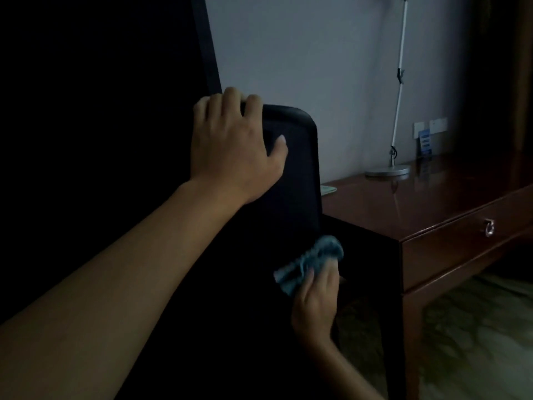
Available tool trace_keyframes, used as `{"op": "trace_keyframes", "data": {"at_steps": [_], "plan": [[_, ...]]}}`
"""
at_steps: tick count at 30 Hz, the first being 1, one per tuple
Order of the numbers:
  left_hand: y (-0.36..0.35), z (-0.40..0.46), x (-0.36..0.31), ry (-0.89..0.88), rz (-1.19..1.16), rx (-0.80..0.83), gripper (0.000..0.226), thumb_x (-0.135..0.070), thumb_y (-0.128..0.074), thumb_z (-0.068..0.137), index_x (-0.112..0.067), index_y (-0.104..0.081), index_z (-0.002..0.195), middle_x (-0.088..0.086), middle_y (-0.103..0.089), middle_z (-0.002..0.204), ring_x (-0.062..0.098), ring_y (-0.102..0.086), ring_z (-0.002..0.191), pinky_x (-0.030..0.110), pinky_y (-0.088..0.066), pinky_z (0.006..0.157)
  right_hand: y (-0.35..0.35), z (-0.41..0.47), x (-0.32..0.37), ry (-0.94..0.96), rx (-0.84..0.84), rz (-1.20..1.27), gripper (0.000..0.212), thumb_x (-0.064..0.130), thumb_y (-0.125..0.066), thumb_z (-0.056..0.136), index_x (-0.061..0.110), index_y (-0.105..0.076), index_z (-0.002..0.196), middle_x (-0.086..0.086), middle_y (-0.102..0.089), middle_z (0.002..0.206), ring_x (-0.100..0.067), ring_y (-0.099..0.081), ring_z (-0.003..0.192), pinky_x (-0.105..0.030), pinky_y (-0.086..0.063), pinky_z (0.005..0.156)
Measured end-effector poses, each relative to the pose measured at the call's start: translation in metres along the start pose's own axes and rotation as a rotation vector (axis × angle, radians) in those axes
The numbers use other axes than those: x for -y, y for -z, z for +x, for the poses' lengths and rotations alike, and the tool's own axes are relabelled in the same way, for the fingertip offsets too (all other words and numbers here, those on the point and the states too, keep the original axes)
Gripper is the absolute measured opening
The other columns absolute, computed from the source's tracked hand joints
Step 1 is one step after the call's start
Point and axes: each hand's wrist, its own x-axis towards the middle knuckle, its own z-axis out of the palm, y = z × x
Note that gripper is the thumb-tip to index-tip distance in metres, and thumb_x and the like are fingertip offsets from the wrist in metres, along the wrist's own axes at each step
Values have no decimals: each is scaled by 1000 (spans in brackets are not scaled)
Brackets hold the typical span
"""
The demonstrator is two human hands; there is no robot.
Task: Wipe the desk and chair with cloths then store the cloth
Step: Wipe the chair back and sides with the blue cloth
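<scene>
Bracing the chair (291, 168) by its top edge, our left hand (233, 148) curls its fingers over the backrest, thumb spread across the dark face. Our right hand (315, 298) pinches a bunched blue cloth (310, 262) between thumb and fingers, low beside the backrest's edge, near the desk (432, 206); whether the cloth touches the chair we cannot tell in this dim light. We judge the chair wipe is in hand. It is best done with the brace firm, the cloth flattened against the surface, and strokes overlapping downward. A lamp (388, 170) stands on the desk.
</scene>
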Motion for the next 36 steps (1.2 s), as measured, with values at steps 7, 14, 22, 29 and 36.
{"op": "trace_keyframes", "data": {"at_steps": [7,14,22,29,36], "plan": [[14,-3,1,-11,-26,43,53,-45,-45,89,-7,-51,126,16,-52,127,33,-46,120,43,-23,111,18,38,56,246,-15,-41,60,28,-36,100,0,-23,152,-22,-25,157,-37,-27,144,-44,-26,118],[-4,-98,-35,-340,-348,37,40,-20,-52,81,-3,-66,115,17,-62,123,33,-54,122,42,-43,103,2,5,18,921,-3,-311,47,31,-36,99,4,-41,138,-25,-50,140,-40,-39,130,-56,-41,105],[-47,-206,-36,-310,-395,331,47,-22,-59,90,-1,-57,132,20,-47,144,32,-40,138,44,-38,110,3,18,14,1320,20,-620,57,26,-34,93,7,-25,146,-12,-26,149,-32,-28,136,-45,-12,118],[-71,-260,-32,-142,-404,209,46,-21,-48,97,-2,-50,138,17,-40,150,27,-33,142,37,-28,117,-21,-20,-5,1118,94,-439,52,34,-33,106,9,-26,151,-14,-28,157,-30,-15,148,-46,1,123],[-75,-349,-36,-187,-263,501,51,-30,-42,96,-5,-50,139,16,-28,156,29,-20,147,38,-22,119,17,-70,-102,1491,483,-697,74,35,-69,76,15,-41,141,-4,-28,150,-25,-25,145,-47,6,122]]}}
